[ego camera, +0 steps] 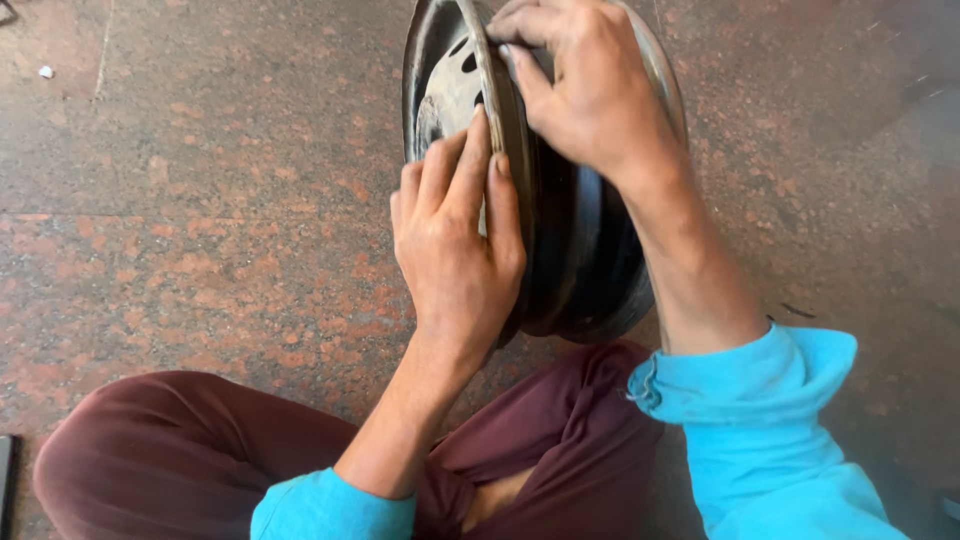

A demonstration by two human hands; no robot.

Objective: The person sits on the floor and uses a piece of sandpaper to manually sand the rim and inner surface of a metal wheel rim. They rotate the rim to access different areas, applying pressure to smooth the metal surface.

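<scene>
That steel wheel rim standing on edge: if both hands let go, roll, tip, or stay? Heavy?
The wheel rim looks like dark pressed steel, so probably stiff and heavy for its size. It stands on edge on the stone floor, steadied by the left hand and right hand, so released it would likely roll or tip. The worn surface should not be slippery.

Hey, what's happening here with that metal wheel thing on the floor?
A person sits on a speckled reddish stone floor with a bare steel wheel rim stood on edge in front of their legs. The left hand lies flat against the rim's near flange, fingers pointing up along it. The right hand curls over the top of the rim, fingertips pressed at its edge. The person wears dark red trousers and turquoise sleeves. The rim looks worn and dusty, with no tyre on it.
</scene>
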